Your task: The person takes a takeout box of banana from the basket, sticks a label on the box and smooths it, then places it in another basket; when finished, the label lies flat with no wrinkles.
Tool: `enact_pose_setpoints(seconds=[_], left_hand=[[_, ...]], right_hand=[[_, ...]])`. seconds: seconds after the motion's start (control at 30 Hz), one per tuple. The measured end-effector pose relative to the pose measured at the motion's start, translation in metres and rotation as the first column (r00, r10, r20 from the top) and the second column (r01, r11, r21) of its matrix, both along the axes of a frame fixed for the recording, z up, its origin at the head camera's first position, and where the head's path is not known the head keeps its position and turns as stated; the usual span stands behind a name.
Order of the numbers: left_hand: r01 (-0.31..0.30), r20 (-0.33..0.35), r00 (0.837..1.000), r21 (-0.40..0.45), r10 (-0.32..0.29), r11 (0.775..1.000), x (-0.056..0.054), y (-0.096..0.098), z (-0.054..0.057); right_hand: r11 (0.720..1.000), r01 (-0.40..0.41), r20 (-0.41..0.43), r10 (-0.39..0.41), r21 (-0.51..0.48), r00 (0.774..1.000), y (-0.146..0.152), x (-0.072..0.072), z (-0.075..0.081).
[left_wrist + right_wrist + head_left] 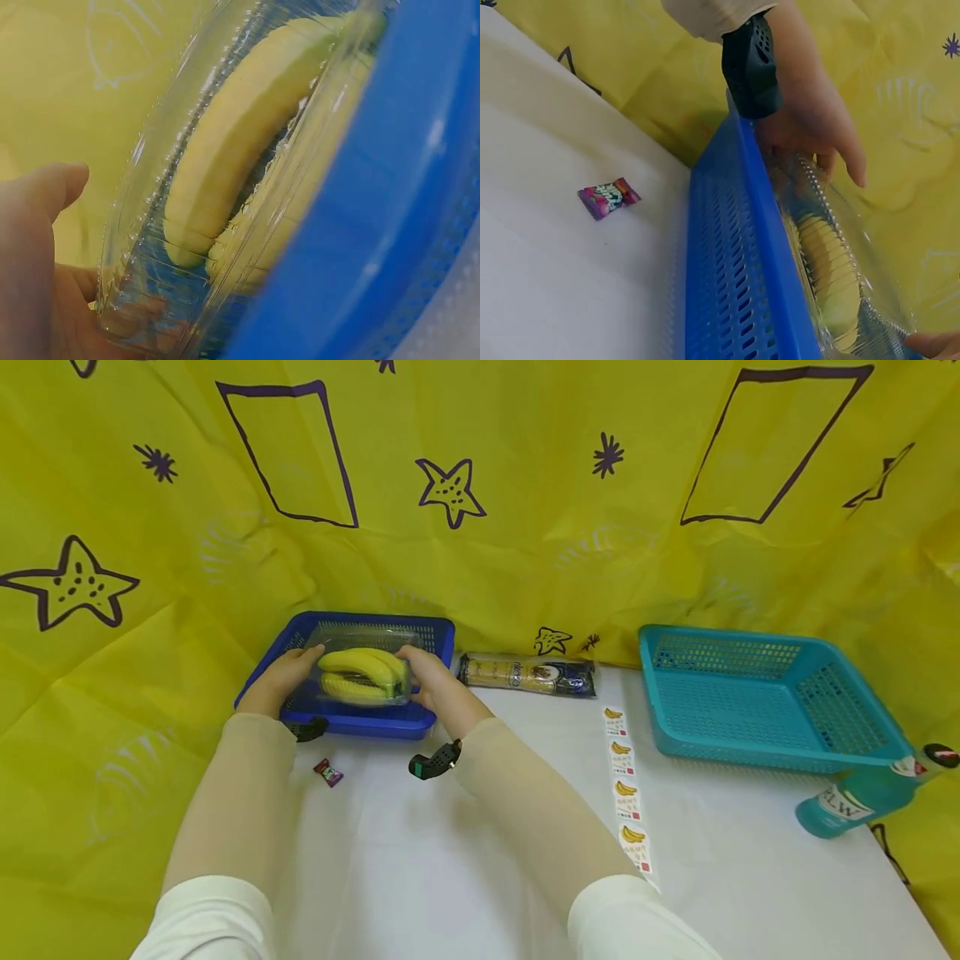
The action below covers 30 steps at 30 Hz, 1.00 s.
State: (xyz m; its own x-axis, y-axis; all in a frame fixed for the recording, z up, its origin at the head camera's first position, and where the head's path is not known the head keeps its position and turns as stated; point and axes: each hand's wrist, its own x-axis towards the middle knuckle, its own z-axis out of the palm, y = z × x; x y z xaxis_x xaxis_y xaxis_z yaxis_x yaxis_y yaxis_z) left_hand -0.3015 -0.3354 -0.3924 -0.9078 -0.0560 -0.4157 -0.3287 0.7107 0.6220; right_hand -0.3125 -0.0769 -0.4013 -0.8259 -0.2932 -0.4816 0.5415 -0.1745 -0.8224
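Bananas (pixel 360 667) lie inside a clear plastic box (pixel 131 247), which sits tilted in the blue basket (pixel 367 725) at the back left. At the box's left end is my left hand (pixel 285 678); its fingers show through the plastic and its thumb stands up beside the wall in the left wrist view. My right hand (pixel 437 687) holds the opposite end, with the thumb on top and the other fingers partly hidden along the side. Only its fingertips (pixel 934 343) enter the right wrist view. The blue rim passes in front of the box in both wrist views.
A small wrapped candy (pixel 327 772) lies in front of the blue basket. Right of it are a long pasta packet (pixel 525 675), a strip of banana stickers (pixel 625 797), a teal basket (pixel 720 747) and a turquoise bottle (pixel 873 793). A yellow curtain (pixel 525 568) hangs behind.
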Motion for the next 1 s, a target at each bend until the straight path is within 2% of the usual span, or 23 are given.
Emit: enact_pose_setpoints(seconds=[0.17, 0.33, 0.5, 0.67, 0.8, 1.0], left_hand=[[-0.002, -0.079, 0.997, -0.008, 0.002, 1.0, -0.001, -0.001, 0.014], [-0.029, -0.146, 0.989, 0.042, 0.035, 0.999, 0.001, 0.004, 0.026], [-0.044, -0.184, 0.981, 0.061, 0.054, 0.997, 0.01, 0.015, 0.038], [-0.025, -0.239, 0.97, 0.078, 0.043, 0.997, 0.021, 0.031, 0.049], [-0.015, -0.277, 0.96, 0.077, 0.036, 0.997, 0.029, 0.048, 0.052], [-0.007, -0.348, 0.937, 0.088, 0.038, 0.996, 0.036, 0.071, 0.047]], right_hand=[[1.0, -0.008, -0.043, 0.009, 0.008, 0.999, 0.004, 0.005, 0.011], [0.997, -0.063, -0.145, 0.068, 0.04, 0.987, 0.015, 0.013, 0.026], [0.995, -0.087, -0.213, 0.096, 0.047, 0.972, 0.032, 0.017, 0.037], [0.993, -0.095, -0.28, 0.11, 0.067, 0.954, 0.053, 0.02, 0.041], [0.993, -0.076, -0.334, 0.1, 0.085, 0.937, 0.069, 0.025, 0.043], [0.987, -0.016, -0.375, 0.076, 0.16, 0.924, 0.095, 0.036, 0.045]])
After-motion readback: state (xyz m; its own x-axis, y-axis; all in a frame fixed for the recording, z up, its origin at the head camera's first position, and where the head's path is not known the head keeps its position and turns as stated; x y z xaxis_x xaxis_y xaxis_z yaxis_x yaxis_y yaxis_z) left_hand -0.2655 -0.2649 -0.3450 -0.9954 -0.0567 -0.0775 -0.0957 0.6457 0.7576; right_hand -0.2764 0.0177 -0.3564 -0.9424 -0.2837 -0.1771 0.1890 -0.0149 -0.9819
